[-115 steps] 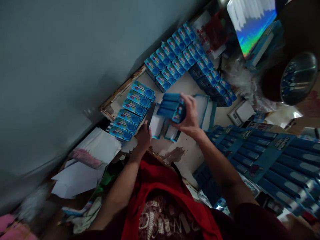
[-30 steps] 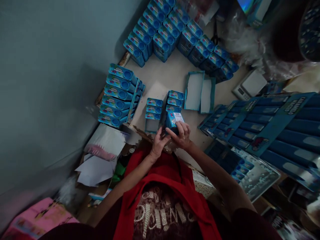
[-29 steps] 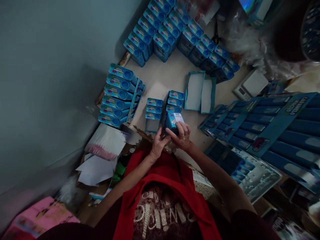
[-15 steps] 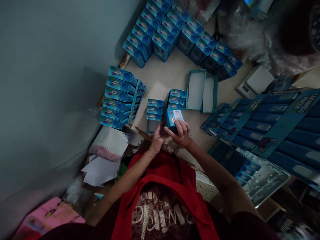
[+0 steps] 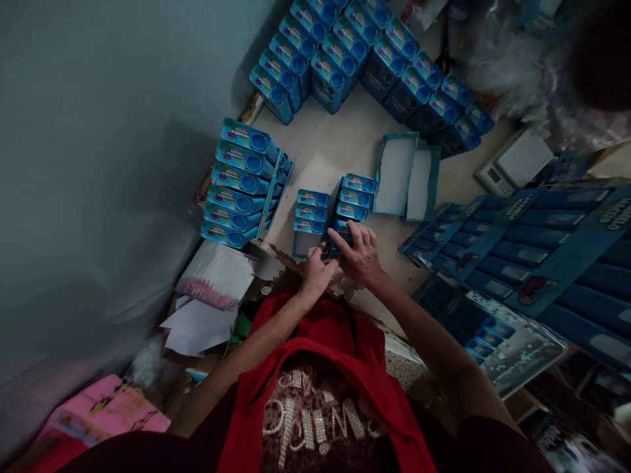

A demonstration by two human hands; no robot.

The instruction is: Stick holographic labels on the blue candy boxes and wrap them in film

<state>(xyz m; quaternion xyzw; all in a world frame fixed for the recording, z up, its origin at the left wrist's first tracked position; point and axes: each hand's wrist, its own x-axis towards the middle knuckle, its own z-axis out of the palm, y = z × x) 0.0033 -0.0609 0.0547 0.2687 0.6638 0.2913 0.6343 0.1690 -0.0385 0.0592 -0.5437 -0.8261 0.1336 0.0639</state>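
My right hand (image 5: 362,257) grips a small blue candy box (image 5: 340,238), fingers curled over its top and right side. At the box's near left corner, my left hand (image 5: 318,270) has its thumb and fingers pressed to it. The held box stands at the near end of a short row of like boxes (image 5: 355,197), in what looks like a shallow tray mostly hidden by them. Just left, a second shallow tray (image 5: 306,246) holds a few more boxes (image 5: 311,211), with bare floor at its near end.
Two shallow blue trays (image 5: 396,174) lie overlapped beyond the row. Banded boxes (image 5: 241,184) stand by the wall, several more (image 5: 328,79) along the back. A digital scale (image 5: 520,161) and large stacked packs (image 5: 522,243) are at right; plastic bags (image 5: 214,276) lie at left.
The box has gone from tilted, with its white label showing, to lower and more upright at the row's near end. Both hands moved with it. The view has shifted slightly.
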